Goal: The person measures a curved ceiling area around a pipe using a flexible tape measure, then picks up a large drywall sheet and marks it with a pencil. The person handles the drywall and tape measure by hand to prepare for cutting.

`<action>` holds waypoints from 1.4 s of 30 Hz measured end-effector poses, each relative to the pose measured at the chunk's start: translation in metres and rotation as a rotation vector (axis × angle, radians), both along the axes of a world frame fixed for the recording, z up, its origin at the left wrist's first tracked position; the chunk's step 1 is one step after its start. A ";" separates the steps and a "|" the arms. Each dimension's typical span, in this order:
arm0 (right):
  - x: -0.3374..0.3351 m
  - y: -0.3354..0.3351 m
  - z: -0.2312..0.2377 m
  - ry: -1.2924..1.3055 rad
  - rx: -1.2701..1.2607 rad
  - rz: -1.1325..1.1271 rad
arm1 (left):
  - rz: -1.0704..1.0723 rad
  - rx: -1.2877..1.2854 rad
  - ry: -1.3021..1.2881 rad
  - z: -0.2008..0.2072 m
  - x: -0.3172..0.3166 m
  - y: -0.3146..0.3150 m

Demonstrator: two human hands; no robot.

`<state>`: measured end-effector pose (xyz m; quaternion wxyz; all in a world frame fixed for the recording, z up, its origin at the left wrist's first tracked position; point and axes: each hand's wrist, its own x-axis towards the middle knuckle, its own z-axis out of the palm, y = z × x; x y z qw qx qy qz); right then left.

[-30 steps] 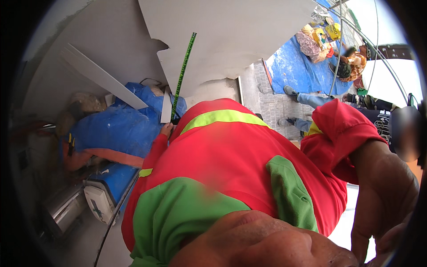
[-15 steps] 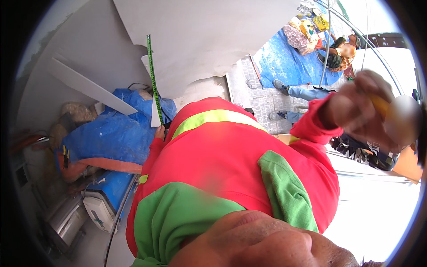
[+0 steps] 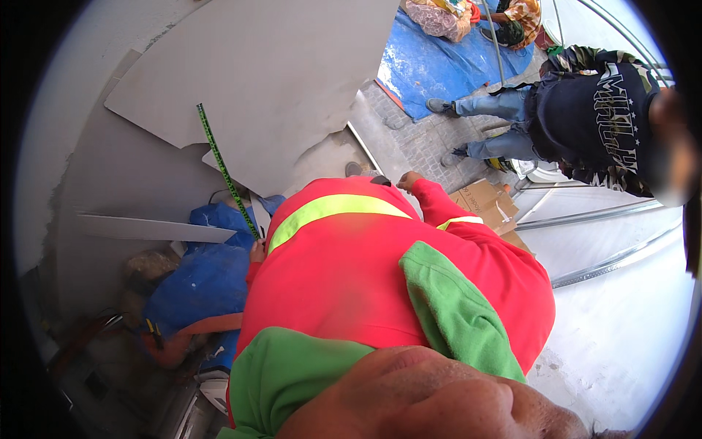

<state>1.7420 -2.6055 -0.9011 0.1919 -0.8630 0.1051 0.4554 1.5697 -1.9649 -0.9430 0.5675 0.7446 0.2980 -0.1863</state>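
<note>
A green tape measure's blade (image 3: 223,161) with dark markings sticks out stiffly, away from me and slightly to the left. At its near end my left hand (image 3: 257,250) is closed around the tape measure beside my waist; the case is mostly hidden. My right hand (image 3: 409,181) is low at the front of my waist, fingers curled in. Whatever it may hold is too small to make out. A small dark object (image 3: 380,181) lies against my red top just left of it. Beyond the blade stands a large pale board (image 3: 256,73).
On the left, a narrow board strip (image 3: 157,227) juts over a blue tarp bundle (image 3: 201,282). A person in a dark top (image 3: 592,117) stands at the right. Behind are another blue tarp (image 3: 431,66) and a seated person (image 3: 515,22). Cardboard (image 3: 486,205) and metal channels (image 3: 607,212) lie right.
My right hand has come down from high on the right, where it held something yellowish, to my waist. My left hand still holds the tape measure. The view has turned, revealing the standing person.
</note>
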 end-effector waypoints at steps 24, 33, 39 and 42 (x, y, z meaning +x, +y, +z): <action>0.079 0.006 -0.015 -0.039 0.384 -0.474 | -0.099 0.154 0.188 0.020 0.000 -0.013; 0.105 0.003 -0.012 0.007 0.441 -0.495 | -0.130 0.142 0.187 0.005 -0.061 -0.049; 0.114 -0.004 -0.003 -0.022 0.392 -0.457 | -0.198 0.321 0.245 -0.012 -0.072 -0.066; 0.119 -0.001 0.001 0.003 0.382 -0.441 | -0.259 0.371 0.320 -0.019 -0.074 -0.070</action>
